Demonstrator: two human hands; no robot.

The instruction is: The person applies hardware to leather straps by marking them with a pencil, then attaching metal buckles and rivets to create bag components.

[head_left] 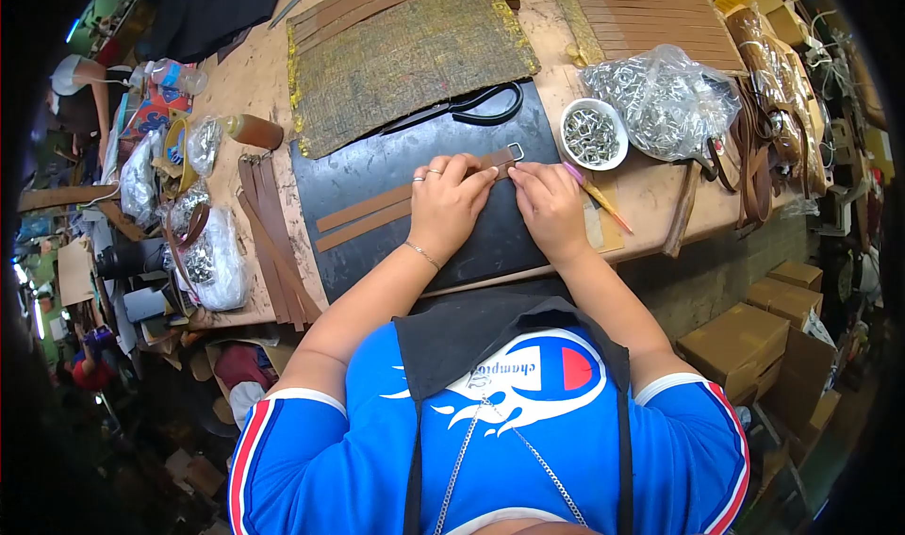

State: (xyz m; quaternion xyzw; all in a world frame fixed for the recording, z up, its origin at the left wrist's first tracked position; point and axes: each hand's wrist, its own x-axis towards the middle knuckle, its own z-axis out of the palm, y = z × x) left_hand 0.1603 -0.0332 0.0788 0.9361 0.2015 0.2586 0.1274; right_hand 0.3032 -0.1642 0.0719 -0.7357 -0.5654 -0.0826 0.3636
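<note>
A brown leather strap, folded at its right end through a metal buckle, lies on the black work mat. My left hand presses over the strap, its thumb and fingers closed on it just left of the buckle. My right hand is closed in a pinch at the strap's end, right below the buckle. Its fingertips hide exactly what they grip. The strap's lower length runs parallel under my left hand. Black-handled scissors lie beyond my hands.
Right of the mat stand a white bowl of buckles, a plastic bag of metal hardware and a purple-ended brush-like tool. More straps lie left, near a bottle of amber liquid. A woven board covers the back.
</note>
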